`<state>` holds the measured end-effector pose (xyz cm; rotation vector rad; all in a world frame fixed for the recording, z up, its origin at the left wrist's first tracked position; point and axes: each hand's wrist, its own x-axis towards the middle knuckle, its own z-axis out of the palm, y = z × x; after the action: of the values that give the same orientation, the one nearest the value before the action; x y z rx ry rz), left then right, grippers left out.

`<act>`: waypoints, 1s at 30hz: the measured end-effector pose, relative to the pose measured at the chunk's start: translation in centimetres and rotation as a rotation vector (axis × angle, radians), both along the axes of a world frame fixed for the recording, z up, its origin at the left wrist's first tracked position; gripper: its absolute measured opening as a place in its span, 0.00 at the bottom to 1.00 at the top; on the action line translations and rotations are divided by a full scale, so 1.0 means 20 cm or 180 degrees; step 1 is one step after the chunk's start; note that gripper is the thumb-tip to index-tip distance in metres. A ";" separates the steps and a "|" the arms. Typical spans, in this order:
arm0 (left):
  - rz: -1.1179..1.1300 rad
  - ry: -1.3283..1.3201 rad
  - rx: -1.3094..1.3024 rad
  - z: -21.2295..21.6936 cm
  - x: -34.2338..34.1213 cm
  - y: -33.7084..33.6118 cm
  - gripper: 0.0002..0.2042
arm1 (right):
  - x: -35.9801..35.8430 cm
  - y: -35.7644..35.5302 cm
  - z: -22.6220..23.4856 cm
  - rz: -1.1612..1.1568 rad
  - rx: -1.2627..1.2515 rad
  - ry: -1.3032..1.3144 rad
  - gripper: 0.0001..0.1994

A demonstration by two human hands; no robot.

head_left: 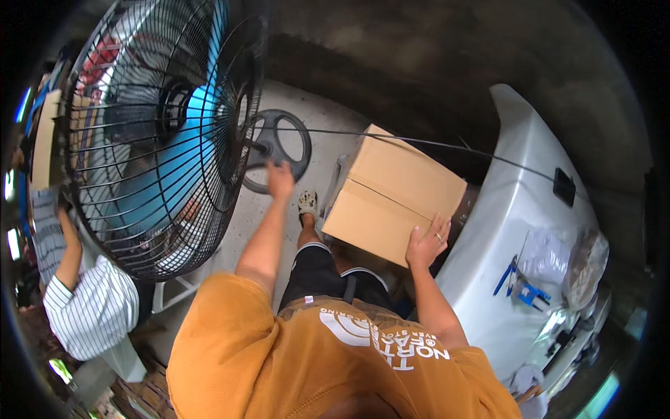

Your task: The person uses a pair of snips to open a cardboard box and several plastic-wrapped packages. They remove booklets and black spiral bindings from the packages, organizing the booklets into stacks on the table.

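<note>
Cardboard box (394, 192) stretches left and away from our right hand (427, 243), loosely spread on its near-right edge — our left hand (280, 183) (grip unclear to us) is by the fan base (273, 143).

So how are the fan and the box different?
The fan is round; the box has straight edges. The fan is black and blue; the box is brown. The right hand touches the box, not the fan. Both look bigger than that hand.
</note>
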<state>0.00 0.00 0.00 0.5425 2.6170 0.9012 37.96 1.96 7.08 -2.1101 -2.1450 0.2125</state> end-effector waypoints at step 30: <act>-0.2091 -0.1710 0.0048 0.10 0.51 0.99 0.29 | -0.01 -0.32 -0.11 -0.4798 -0.0442 0.5887 0.53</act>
<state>10.18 19.90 2.07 0.9352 1.7787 0.7131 37.75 -4.51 4.96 -1.4884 0.4709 1.2613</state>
